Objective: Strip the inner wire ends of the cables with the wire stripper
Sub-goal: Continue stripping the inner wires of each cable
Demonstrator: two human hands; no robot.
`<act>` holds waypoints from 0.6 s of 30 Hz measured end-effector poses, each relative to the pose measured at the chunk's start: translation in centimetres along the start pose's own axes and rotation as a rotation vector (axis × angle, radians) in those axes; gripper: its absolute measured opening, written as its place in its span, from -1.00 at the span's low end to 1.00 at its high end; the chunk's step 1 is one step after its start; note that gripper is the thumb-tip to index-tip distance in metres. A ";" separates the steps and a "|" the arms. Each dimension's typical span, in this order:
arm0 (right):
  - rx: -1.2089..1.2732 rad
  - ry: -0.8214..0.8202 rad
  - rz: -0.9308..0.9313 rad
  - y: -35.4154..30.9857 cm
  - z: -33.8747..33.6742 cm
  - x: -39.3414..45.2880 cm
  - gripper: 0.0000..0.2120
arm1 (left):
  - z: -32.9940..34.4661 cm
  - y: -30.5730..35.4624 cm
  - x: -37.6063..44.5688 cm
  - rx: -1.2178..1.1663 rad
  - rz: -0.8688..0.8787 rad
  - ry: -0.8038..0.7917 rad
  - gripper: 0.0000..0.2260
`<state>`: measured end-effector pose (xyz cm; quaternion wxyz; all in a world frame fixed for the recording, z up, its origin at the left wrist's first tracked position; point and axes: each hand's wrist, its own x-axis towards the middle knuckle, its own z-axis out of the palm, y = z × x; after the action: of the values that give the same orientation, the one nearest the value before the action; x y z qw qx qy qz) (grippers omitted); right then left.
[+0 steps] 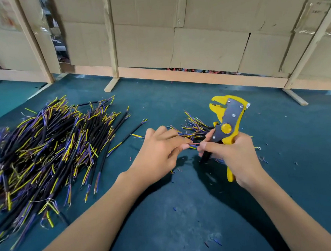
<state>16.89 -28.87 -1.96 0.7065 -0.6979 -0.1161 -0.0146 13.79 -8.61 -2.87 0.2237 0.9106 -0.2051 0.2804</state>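
My right hand [232, 155] grips the handles of a yellow and grey wire stripper [228, 120], jaws pointing up and away. The same hand's thumb and forefinger also pinch a short black cable [204, 156] that hangs down beneath them. My left hand [158, 151] pinches that cable's thin coloured inner wires [193, 145] between the two hands. A small bunch of cables [194, 125] with fanned yellow and blue wire ends lies just behind my hands.
A big heap of black cables [44, 154] with yellow and blue wire ends covers the left of the teal table [168, 224]. Snipped insulation bits are scattered around my hands. A wood-framed cardboard wall [194, 44] closes the far side.
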 end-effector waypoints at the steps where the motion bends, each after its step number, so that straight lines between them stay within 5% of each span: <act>1: 0.080 -0.005 0.062 0.2 -0.2 0.1 -0.79 | 0.1 -0.2 -0.1 0.017 -0.012 0.006 -0.85; 7: 0.287 0.060 0.201 0.4 -2.6 1.4 -0.83 | 0.6 -1.2 0.0 0.051 -0.242 0.102 -0.85; 11: 0.290 0.074 0.148 0.0 -2.5 1.3 -0.88 | 1.4 0.0 1.2 0.043 -0.095 0.072 -0.75; 15: 0.032 0.283 0.015 -0.8 -2.4 1.0 -0.82 | 1.9 1.8 4.1 0.150 0.117 -0.112 -0.59; 18: -0.136 0.290 -0.064 -1.8 -3.2 0.9 -0.79 | 0.0 -0.1 5.0 0.308 -0.088 -0.104 -0.51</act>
<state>17.92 -31.93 -0.04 0.6660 -0.7308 -0.0339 -0.1456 17.62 -9.72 0.11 0.0825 0.9555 -0.1310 0.2512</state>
